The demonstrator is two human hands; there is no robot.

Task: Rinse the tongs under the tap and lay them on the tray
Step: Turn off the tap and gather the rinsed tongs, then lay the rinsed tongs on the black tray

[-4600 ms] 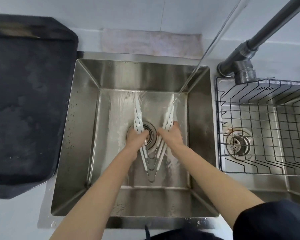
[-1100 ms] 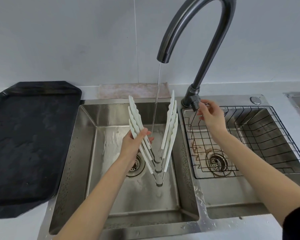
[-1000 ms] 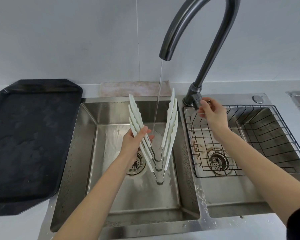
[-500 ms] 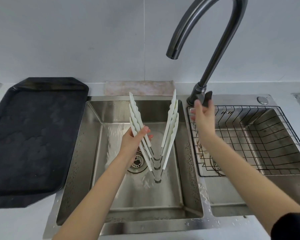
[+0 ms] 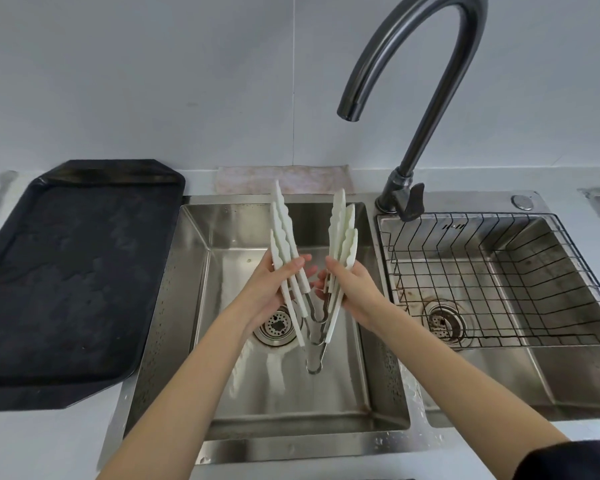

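1. Head view: white tongs point(image 5: 340, 237), tips up, are held over the left sink point(image 5: 194, 292).
2. Their left arms are gripped by the left hand point(image 5: 271, 289), their right arms by the right hand point(image 5: 355, 289).
3. The black tray point(image 5: 66, 289) is seen at 9 o'clock, the tap point(image 5: 426, 109) at 1 o'clock.

Kitchen: steel double sink point(image 5: 194, 265), gooseneck tap point(image 5: 426, 109), tray point(image 5: 66, 278).
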